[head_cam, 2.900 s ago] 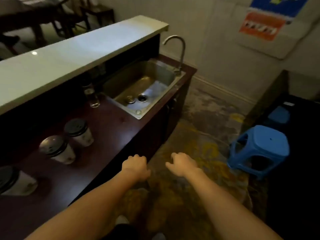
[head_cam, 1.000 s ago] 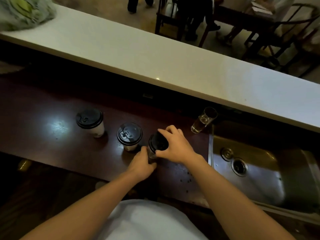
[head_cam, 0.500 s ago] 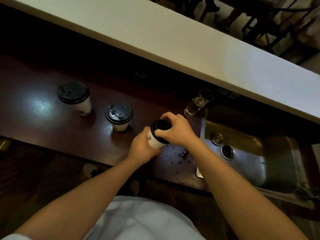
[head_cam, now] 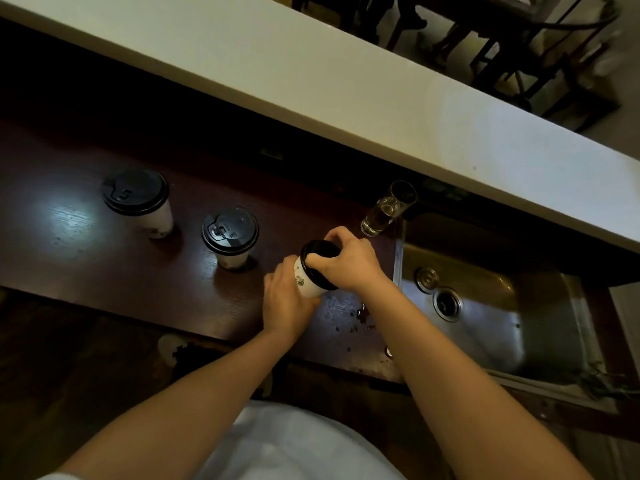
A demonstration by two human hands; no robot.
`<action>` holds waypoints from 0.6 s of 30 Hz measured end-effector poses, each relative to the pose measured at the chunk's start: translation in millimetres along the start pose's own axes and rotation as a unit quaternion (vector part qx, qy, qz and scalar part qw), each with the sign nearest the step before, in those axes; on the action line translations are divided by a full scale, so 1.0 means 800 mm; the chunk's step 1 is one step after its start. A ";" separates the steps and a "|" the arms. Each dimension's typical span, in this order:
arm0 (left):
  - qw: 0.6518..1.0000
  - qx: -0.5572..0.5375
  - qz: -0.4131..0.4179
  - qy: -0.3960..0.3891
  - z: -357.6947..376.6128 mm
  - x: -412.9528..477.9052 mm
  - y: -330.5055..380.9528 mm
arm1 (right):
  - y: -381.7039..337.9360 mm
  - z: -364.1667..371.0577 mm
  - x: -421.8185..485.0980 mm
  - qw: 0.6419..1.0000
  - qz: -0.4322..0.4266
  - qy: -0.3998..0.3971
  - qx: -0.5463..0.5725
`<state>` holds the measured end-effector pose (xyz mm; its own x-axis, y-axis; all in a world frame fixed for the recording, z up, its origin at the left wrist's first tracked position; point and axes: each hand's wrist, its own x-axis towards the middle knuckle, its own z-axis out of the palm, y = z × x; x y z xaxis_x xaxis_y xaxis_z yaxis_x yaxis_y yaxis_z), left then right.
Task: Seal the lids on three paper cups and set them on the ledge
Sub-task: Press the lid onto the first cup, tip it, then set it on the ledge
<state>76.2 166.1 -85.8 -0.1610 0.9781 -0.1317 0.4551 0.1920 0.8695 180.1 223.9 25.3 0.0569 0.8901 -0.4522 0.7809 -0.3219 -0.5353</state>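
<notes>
Three white paper cups with black lids are over the dark wooden counter [head_cam: 104, 265]. The right cup [head_cam: 306, 280] is tilted and lifted off the counter; my left hand [head_cam: 284, 303] wraps its body from below. My right hand [head_cam: 349, 261] grips its black lid [head_cam: 317, 252] from the right side. The middle cup [head_cam: 230, 237] and the left cup [head_cam: 138, 199] stand upright on the counter with their lids on. The pale ledge [head_cam: 346, 81] runs diagonally above the counter with nothing on its visible part.
A drinking glass [head_cam: 388, 209] with some liquid stands by the steel sink [head_cam: 485, 306] at right. Dark crumbs or drops [head_cam: 356, 317] speckle the counter near the sink edge. Chairs [head_cam: 519, 46] stand beyond the ledge.
I turned from the floor and sink to the counter. Both hands took hold of the right cup and raised and tilted it off the counter; the other two cups have stayed put.
</notes>
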 end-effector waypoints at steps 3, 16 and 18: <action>0.999 -0.048 -0.014 -0.005 -0.004 0.009 -0.010 | 0.012 -0.008 0.003 0.998 -0.050 -0.042 -0.014; 0.994 -0.079 0.032 -0.068 -0.031 0.022 -0.034 | 0.026 -0.002 0.013 0.982 -0.170 -0.050 -0.071; 0.994 -0.079 0.032 -0.065 -0.035 0.024 -0.032 | 0.029 -0.001 0.015 0.984 -0.168 -0.039 -0.046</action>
<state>36.8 178.0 -97.6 -0.0168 0.9921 -0.1244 0.3154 0.1233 0.9409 199.5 227.7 8.1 -0.2584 0.9127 -0.3165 0.8011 0.0193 -0.5983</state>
